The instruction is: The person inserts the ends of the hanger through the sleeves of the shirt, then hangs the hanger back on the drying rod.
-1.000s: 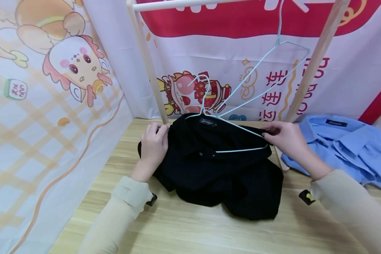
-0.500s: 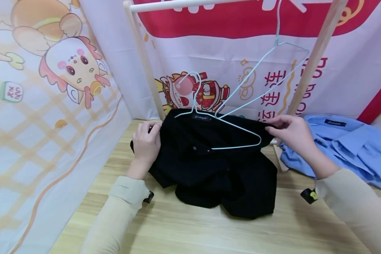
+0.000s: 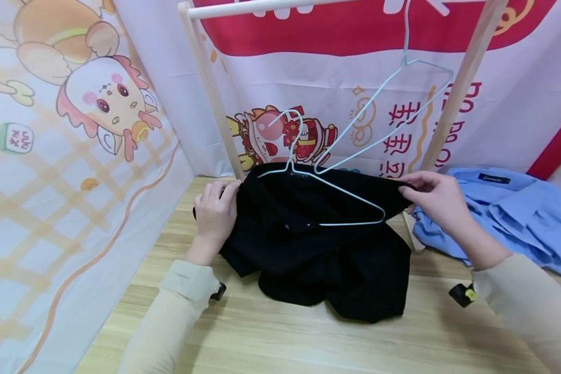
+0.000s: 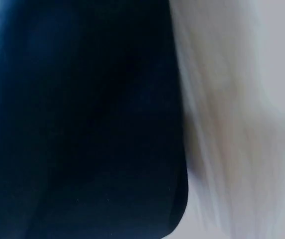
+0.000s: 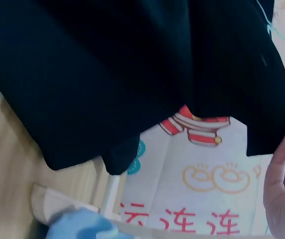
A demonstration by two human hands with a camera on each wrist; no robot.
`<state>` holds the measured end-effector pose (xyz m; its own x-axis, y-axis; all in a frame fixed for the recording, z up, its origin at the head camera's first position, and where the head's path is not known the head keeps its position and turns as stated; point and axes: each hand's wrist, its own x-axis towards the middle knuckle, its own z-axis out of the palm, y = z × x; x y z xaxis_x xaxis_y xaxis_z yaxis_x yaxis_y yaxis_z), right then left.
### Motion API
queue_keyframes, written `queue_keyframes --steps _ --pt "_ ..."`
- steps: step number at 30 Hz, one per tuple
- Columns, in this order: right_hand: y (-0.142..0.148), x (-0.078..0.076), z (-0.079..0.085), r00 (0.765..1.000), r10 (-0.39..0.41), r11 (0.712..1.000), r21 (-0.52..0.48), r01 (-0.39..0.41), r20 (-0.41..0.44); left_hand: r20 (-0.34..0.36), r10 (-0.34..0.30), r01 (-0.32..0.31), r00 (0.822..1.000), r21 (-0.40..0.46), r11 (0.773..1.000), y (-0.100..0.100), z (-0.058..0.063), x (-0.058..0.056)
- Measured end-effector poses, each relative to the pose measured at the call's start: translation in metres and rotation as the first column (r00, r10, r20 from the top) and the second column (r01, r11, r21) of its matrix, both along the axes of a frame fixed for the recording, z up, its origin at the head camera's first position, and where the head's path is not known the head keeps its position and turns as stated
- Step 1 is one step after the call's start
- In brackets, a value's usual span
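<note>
A black collared shirt [image 3: 308, 265] lies bunched over the table's middle in the head view, its neck opening facing up. Inside that opening sits a pale mint wire hanger [image 3: 350, 195], its hook rising above the collar. My left hand [image 3: 216, 208] grips the shirt's left shoulder, fingers curled over the cloth. At the other side my right hand [image 3: 432, 195] pinches the shirt's edge between thumb and fingers, holding it out beyond the hanger's right end. The right wrist view shows the black cloth [image 5: 107, 89] draping down from these fingertips. Black cloth [image 4: 82, 119] fills much of the left wrist view.
A wooden rack [image 3: 210, 93] with a white top bar stands behind the shirt. From it hangs a second mint wire hanger [image 3: 378, 96], its lower corner just above the collar. A light blue shirt [image 3: 519, 218] lies at the right. Printed cloth [image 3: 89, 208] walls the left and back.
My right hand has moved right, drawing the shirt's edge away from the hanger's end. The left hand and the hanger in the shirt have shifted slightly left in view.
</note>
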<state>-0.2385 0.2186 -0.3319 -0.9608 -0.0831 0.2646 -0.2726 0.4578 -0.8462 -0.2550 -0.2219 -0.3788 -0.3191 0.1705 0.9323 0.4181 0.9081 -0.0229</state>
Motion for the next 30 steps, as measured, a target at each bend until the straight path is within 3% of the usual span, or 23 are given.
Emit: queue_keyframes --steps 7,11,15,18,23,27,30 --pt "-0.01 0.009 -0.011 0.995 0.06 0.998 0.013 -0.061 0.073 -0.002 -0.008 0.008 1.0 -0.039 0.999 0.005 0.009 0.006" --pt "-0.024 0.019 -0.016 0.986 0.12 0.986 -0.13 -0.104 0.12 -0.003 -0.082 0.082 0.997 -0.055 0.995 0.013 0.011 0.011" --pt "-0.044 0.026 -0.017 0.966 0.205 0.947 -0.281 -0.155 0.157 0.031 -0.171 0.171 0.985 -0.025 0.985 0.023 0.012 0.018" --pt "-0.053 0.03 -0.016 0.953 0.243 0.917 -0.362 -0.166 0.18 0.06 -0.188 0.19 0.98 -0.018 0.982 0.028 0.013 0.023" --pt "-0.056 0.032 -0.01 0.939 0.297 0.82 -0.55 -0.157 0.175 0.121 -0.173 0.182 0.978 -0.068 0.981 0.029 0.017 0.028" --pt "-0.052 0.035 -0.001 0.939 0.314 0.702 -0.699 -0.132 0.138 0.166 -0.168 0.182 0.972 -0.07 0.981 0.023 0.017 0.027" --pt "-0.05 0.039 0.007 0.947 0.302 0.619 -0.778 -0.107 0.11 0.157 -0.138 0.146 0.978 -0.041 0.988 0.015 0.014 0.024"
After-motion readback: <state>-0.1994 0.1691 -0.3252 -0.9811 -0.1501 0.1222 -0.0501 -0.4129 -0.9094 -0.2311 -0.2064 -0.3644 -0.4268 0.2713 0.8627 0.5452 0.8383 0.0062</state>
